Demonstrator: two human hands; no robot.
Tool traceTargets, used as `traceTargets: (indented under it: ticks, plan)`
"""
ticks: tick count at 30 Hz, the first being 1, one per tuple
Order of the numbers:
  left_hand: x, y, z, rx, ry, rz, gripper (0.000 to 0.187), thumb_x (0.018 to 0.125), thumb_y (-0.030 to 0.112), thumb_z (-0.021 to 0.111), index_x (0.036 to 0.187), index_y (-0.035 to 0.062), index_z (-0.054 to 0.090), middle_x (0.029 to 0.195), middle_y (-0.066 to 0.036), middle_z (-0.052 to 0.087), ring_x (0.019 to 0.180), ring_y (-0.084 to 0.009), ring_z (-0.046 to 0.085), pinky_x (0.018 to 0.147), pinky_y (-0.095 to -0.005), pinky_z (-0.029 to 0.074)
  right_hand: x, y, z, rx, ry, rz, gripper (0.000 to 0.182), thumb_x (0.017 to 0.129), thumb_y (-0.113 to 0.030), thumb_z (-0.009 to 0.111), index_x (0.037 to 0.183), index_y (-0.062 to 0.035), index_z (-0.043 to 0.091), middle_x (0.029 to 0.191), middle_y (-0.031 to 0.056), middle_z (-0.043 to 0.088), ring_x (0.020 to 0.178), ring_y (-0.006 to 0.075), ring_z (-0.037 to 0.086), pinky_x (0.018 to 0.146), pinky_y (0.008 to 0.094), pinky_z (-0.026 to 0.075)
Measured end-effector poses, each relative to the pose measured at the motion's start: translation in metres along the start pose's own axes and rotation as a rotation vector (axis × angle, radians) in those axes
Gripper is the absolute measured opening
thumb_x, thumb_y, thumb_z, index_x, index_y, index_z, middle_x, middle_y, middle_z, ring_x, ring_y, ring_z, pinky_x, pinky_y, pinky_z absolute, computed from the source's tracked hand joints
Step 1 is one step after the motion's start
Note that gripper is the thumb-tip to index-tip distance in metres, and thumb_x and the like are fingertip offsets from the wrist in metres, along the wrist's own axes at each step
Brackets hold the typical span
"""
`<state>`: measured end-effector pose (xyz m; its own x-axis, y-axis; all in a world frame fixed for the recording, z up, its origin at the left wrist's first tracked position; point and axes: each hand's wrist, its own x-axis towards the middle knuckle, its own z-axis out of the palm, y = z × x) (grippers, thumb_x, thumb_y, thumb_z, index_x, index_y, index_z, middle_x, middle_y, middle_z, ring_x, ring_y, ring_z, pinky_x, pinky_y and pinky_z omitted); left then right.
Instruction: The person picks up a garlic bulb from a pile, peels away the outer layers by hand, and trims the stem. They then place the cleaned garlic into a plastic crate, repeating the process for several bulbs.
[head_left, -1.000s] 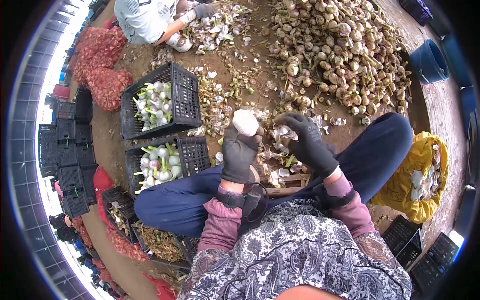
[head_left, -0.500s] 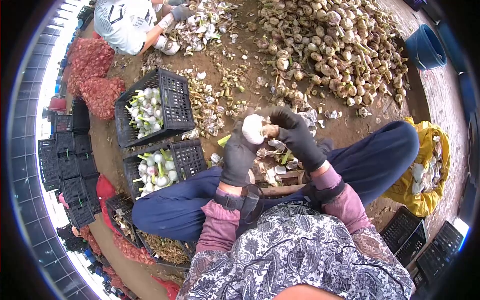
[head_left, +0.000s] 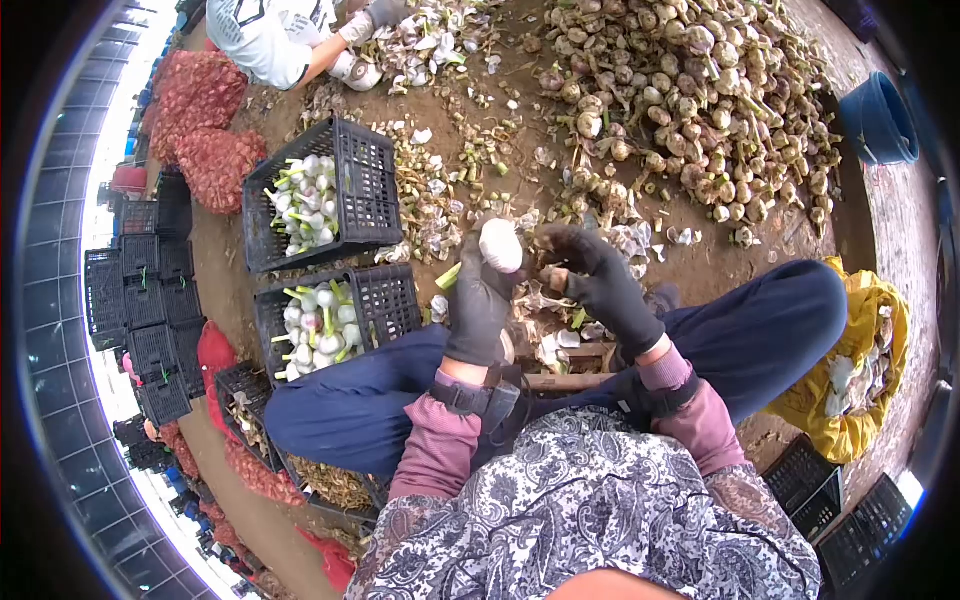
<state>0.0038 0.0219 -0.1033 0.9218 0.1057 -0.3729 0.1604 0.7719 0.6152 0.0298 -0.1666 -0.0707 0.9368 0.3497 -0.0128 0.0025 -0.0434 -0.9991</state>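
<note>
My left hand, in a dark glove, is closed around a white garlic bulb. A green stem sticks out at the left side of that hand. Just right of the bulb is my right hand, also gloved, with thumb and index finger curved and apart. Its fingertips look brown, and a gap separates them from the bulb. Below both hands, dry peelings and trimmed scraps lie between my legs around a wooden piece.
Two black crates hold cleaned garlic, the farther crate and the nearer crate. A large heap of untrimmed garlic lies ahead right. Another person works at upper left near red net sacks. A blue bucket and yellow sack are rightward.
My right hand has moved away from the bulb to the right, its fingers spreading. The bulb has turned in my left hand. The whole view has shifted slightly.
</note>
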Motion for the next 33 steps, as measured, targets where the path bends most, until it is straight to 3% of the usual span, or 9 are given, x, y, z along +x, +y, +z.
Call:
traceTargets:
  ticks: [6, 11, 16, 17, 19, 23, 24, 25, 33]
  plan:
    - [-0.007, -0.017, 0.001, 0.415, 0.081, 0.011, 0.042, 0.110, 0.038, 0.041, 0.129, 0.0069, 0.061, 0.115, -0.007, 0.068, 0.102, -0.0154, 0.066, 0.093, -0.0326, 0.054, 0.007, 0.042, 0.017, 0.352, 0.133, 0.056, 0.020, 0.090, -0.003, 0.070, 0.110, -0.0019, 0.065, 0.103, 0.0041, 0.068, 0.095, 0.0128, 0.063, 0.084, 0.0292, 0.052]
    - [-0.005, 0.032, -0.020, -0.040, -0.001, 0.078, 0.035, 0.107, 0.030, 0.046, 0.131, 0.0054, 0.055, 0.119, -0.009, 0.063, 0.101, -0.0211, 0.064, 0.083, -0.0346, 0.059, 0.007, 0.107, 0.010, 0.349, 0.164, 0.144, 0.026, 0.094, -0.014, 0.070, 0.114, 0.0018, 0.063, 0.102, 0.0036, 0.069, 0.094, 0.0107, 0.063, 0.083, 0.0268, 0.051]
    - [-0.028, 0.122, -0.134, 0.252, 0.315, 0.770, 0.055, 0.097, 0.040, 0.063, 0.128, -0.0044, 0.054, 0.125, -0.015, 0.063, 0.107, -0.0274, 0.065, 0.093, -0.0352, 0.058, -0.001, 0.072, 0.020, 0.363, 0.239, 0.127, 0.025, 0.092, -0.010, 0.068, 0.114, 0.0015, 0.063, 0.102, 0.0065, 0.068, 0.095, 0.0160, 0.063, 0.087, 0.0305, 0.051]
    - [-0.040, 0.129, -0.119, -0.492, 0.177, 0.657, 0.061, 0.096, 0.044, 0.063, 0.131, -0.0055, 0.052, 0.129, -0.015, 0.062, 0.110, -0.0268, 0.065, 0.091, -0.0345, 0.059, 0.001, 0.081, 0.015, 0.274, 0.158, 0.200, 0.027, 0.088, -0.006, 0.068, 0.114, 0.0011, 0.064, 0.103, 0.0100, 0.069, 0.098, 0.0184, 0.066, 0.088, 0.0317, 0.052]
    - [-0.032, 0.126, -0.089, -0.483, 0.366, 0.557, 0.068, 0.096, 0.050, 0.060, 0.129, -0.0091, 0.052, 0.123, -0.016, 0.066, 0.108, -0.0262, 0.067, 0.094, -0.0350, 0.059, 0.000, 0.100, 0.022, 0.114, 0.099, 0.109, 0.028, 0.082, -0.004, 0.067, 0.110, -0.0033, 0.067, 0.104, 0.0153, 0.070, 0.099, 0.0299, 0.070, 0.086, 0.0415, 0.055]
    - [0.028, 0.028, -0.014, 1.143, -0.008, 0.530, 0.035, 0.105, 0.019, 0.053, 0.133, -0.0011, 0.055, 0.121, -0.012, 0.062, 0.107, -0.0219, 0.063, 0.093, -0.0317, 0.056, -0.009, 0.068, 0.007, -0.815, 0.111, -0.116, 0.032, 0.076, -0.010, 0.064, 0.108, -0.0114, 0.068, 0.105, 0.0164, 0.069, 0.094, 0.0385, 0.066, 0.085, 0.0476, 0.053]
    - [0.051, 0.017, 0.000, 0.420, -0.065, -0.065, 0.034, 0.104, 0.016, 0.055, 0.134, 0.0000, 0.055, 0.121, -0.010, 0.063, 0.105, -0.0169, 0.064, 0.087, -0.0295, 0.057, -0.010, 0.071, 0.006, -0.797, 0.165, -0.137, 0.032, 0.075, -0.011, 0.065, 0.108, -0.0122, 0.067, 0.102, 0.0161, 0.068, 0.093, 0.0395, 0.065, 0.083, 0.0488, 0.052]
    - [0.060, -0.009, 0.037, 0.513, 0.061, -0.106, 0.034, 0.103, 0.016, 0.056, 0.133, -0.0006, 0.057, 0.117, -0.008, 0.064, 0.099, -0.0131, 0.064, 0.081, -0.0254, 0.057, -0.010, 0.072, 0.002, -0.741, 0.132, -0.062, 0.033, 0.075, -0.011, 0.065, 0.108, -0.0120, 0.066, 0.101, 0.0161, 0.067, 0.092, 0.0392, 0.065, 0.082, 0.0491, 0.051]
    - [0.218, -0.162, -0.005, 1.802, -0.291, 0.342, 0.046, 0.080, 0.021, 0.073, 0.124, 0.0101, 0.068, 0.116, -0.019, 0.069, 0.104, -0.0365, 0.065, 0.096, -0.0415, 0.051, -0.009, 0.090, -0.018, -0.562, 0.116, 0.154, 0.031, 0.077, -0.013, 0.066, 0.107, -0.0111, 0.063, 0.089, 0.0146, 0.066, 0.085, 0.0370, 0.065, 0.074, 0.0509, 0.049]
